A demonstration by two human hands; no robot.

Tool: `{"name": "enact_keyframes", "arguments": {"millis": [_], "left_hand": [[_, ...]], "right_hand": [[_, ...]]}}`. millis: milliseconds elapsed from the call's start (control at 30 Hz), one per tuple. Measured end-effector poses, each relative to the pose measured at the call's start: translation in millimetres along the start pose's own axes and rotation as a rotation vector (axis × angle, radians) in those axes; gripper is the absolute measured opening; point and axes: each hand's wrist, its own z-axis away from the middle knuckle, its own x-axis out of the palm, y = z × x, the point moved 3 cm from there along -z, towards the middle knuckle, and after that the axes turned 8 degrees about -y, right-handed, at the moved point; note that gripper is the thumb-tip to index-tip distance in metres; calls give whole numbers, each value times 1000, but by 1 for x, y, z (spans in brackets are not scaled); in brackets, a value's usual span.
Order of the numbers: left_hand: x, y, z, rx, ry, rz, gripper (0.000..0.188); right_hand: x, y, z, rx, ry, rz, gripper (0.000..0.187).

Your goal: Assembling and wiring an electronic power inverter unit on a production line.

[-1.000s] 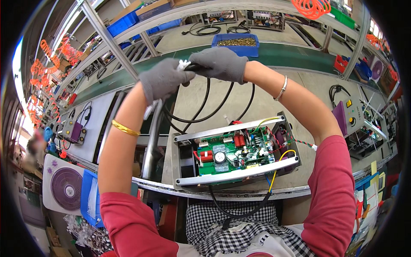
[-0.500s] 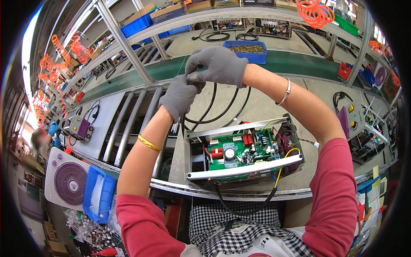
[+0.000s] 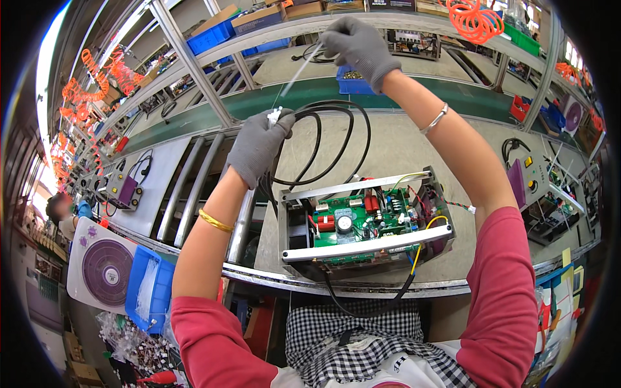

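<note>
My gloved left hand is closed at the upper end of the coiled black cable, with a small white piece showing at its fingertips. Farther up and to the right, my gloved right hand pinches a thin whitish strip that looks like a cable tie. The strip slants down toward my left hand and is blurred; whether it joins the white piece I cannot tell. Nearer me, an opened power unit with a green circuit board lies on the bench, with yellow and black leads at its front.
Metal rollers lie to the left, and a green belt runs behind. My right wrist partly covers a blue bin. Another unit stands at right. At lower left are a purple-and-white fan panel and a blue tray.
My hands were together above the cable and are now apart. The right one has risen up and rightward with the strip; the left has dropped slightly, leftward. The cable loops have shifted.
</note>
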Motion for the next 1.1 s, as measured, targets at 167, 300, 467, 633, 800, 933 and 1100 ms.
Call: {"name": "enact_keyframes", "arguments": {"millis": [167,300,467,633,800,933,1100], "left_hand": [[8,10,9,86,152,-223,39],[3,6,1,-5,10,-104,34],[-9,-4,6,-215,-72,541,24],[4,8,10,-172,-56,531,23],[4,14,12,-185,16,382,22],[11,17,13,-185,16,317,24],[21,17,9,-137,24,343,25]], "right_hand": [[48,12,17,-12,-248,227,25],[59,5,30,10,-322,175,28],[65,16,55,251,-698,470,47],[92,35,71,443,-669,-102,33],[65,12,65,230,-685,362,27],[49,-11,63,-157,-416,757,24],[46,-6,51,-98,-246,338,27]]}}
